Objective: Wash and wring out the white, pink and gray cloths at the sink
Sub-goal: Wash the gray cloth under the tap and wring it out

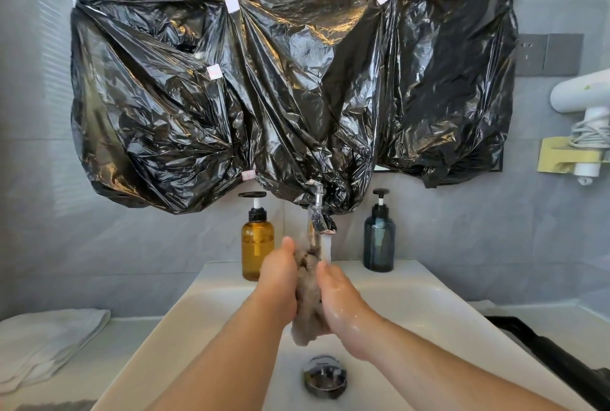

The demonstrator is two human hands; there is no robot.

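Observation:
A wet gray cloth [308,308] is bunched between both my hands over the white sink [429,308]. My left hand [277,282] grips its left side and my right hand [343,298] grips its right side, both wet. Water runs from the chrome faucet [318,217] onto the top of the cloth. A folded white cloth [46,341] lies on the counter at the left. No pink cloth shows.
An amber pump bottle [257,242] stands left of the faucet and a dark blue pump bottle [379,239] right of it. The chrome drain [325,376] sits in the basin. Black plastic sheeting [290,80] covers the mirror. A white hair dryer [584,97] hangs at the right.

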